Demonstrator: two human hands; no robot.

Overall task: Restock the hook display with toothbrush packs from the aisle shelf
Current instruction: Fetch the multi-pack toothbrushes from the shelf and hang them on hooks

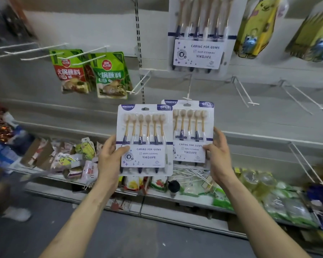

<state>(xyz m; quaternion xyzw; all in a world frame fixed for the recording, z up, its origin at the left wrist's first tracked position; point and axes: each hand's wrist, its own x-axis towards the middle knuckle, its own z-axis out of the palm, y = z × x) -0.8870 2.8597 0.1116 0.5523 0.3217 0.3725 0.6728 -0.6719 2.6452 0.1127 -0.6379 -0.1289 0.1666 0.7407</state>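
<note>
My left hand grips the lower left edge of a white toothbrush pack with six gold-handled brushes. My right hand holds a second, matching toothbrush pack by its lower right edge; that pack sits behind and partly under the first. The tip of an empty white hook lies just above the second pack's hang hole. A third identical toothbrush pack hangs on the panel higher up, its top cut off by the frame.
Green sauce pouches hang on hooks at left. Empty hooks jut out at right, below yellow cartoon packs. A low shelf below holds several loose packets and bags. A person's shoe is on the floor at left.
</note>
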